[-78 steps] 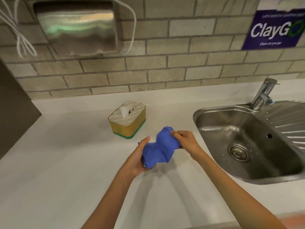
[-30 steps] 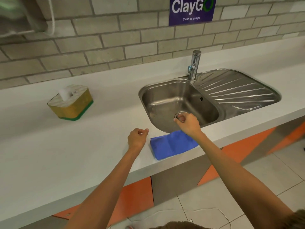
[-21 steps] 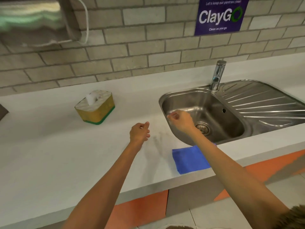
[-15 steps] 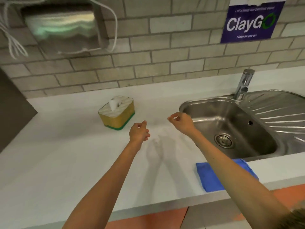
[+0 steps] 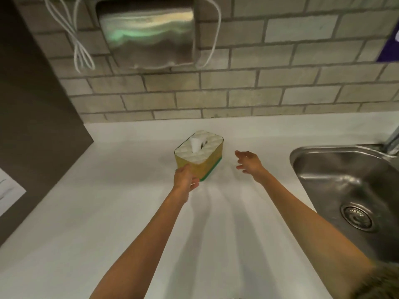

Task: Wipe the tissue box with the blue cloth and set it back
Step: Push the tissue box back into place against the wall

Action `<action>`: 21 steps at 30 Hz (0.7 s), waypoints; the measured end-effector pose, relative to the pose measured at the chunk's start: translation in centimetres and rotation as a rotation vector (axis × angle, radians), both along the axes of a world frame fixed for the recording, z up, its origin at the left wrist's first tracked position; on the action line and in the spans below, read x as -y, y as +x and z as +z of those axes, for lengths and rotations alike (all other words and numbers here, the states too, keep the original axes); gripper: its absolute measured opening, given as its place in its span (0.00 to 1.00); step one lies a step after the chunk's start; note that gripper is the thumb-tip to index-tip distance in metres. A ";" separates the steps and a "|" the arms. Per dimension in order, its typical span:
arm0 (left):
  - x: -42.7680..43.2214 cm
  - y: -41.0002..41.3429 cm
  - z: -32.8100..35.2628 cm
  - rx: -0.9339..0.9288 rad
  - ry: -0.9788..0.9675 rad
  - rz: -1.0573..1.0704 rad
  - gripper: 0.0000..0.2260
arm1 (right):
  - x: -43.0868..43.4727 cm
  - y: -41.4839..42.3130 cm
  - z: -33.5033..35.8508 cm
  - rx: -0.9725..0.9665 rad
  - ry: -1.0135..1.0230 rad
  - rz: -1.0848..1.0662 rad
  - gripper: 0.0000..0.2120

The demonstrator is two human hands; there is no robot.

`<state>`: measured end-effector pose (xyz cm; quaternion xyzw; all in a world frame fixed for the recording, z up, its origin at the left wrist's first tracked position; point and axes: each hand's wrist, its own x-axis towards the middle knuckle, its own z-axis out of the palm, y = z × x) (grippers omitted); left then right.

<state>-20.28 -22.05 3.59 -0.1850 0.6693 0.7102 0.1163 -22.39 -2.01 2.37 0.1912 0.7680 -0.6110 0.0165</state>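
Note:
The tissue box (image 5: pixel 201 157) is yellow with a green base and a white quilted top, a tissue sticking out. It sits on the white counter (image 5: pixel 129 223) near the brick wall. My left hand (image 5: pixel 185 177) is on its near left corner, fingers wrapped against the side. My right hand (image 5: pixel 248 161) hovers open to the right of the box, a short gap away, fingers spread. The blue cloth is out of view.
A steel sink (image 5: pixel 349 197) with a drain lies at the right, its tap (image 5: pixel 393 141) at the frame edge. A steel hand dryer (image 5: pixel 149 33) with white cables hangs on the wall above. A dark panel (image 5: pixel 32 126) bounds the counter on the left.
The blue cloth was laid on the counter edge and left there. Both hands reached forward to the tissue box; my left hand now touches it. The view swung left and closer.

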 end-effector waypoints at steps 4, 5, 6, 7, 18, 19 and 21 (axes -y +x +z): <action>0.0 -2.2 -0.4 0.053 0.062 -0.002 0.19 | 0.8 -2.9 -0.5 0.032 -0.015 -0.015 0.28; 0.1 -2.9 -0.5 0.068 0.062 0.006 0.20 | 0.9 -3.6 -0.7 0.031 -0.011 -0.018 0.28; 0.2 -3.5 -0.7 0.081 0.064 0.018 0.20 | 1.1 -4.4 -0.8 0.028 -0.001 -0.022 0.28; 0.2 -4.2 -0.8 0.092 0.066 0.027 0.21 | 1.2 -5.2 -0.9 0.026 0.007 -0.027 0.28; 1.3 -11.4 -2.4 0.096 -0.102 0.125 0.18 | 2.1 -10.8 -2.6 -0.045 0.089 -0.022 0.26; 1.3 -12.1 -2.6 0.092 -0.138 0.132 0.19 | 2.1 -11.0 -2.8 -0.058 0.097 -0.016 0.26; 1.2 -13.6 -2.8 0.067 -0.210 0.126 0.19 | 2.0 -11.4 -2.8 -0.082 0.099 -0.010 0.24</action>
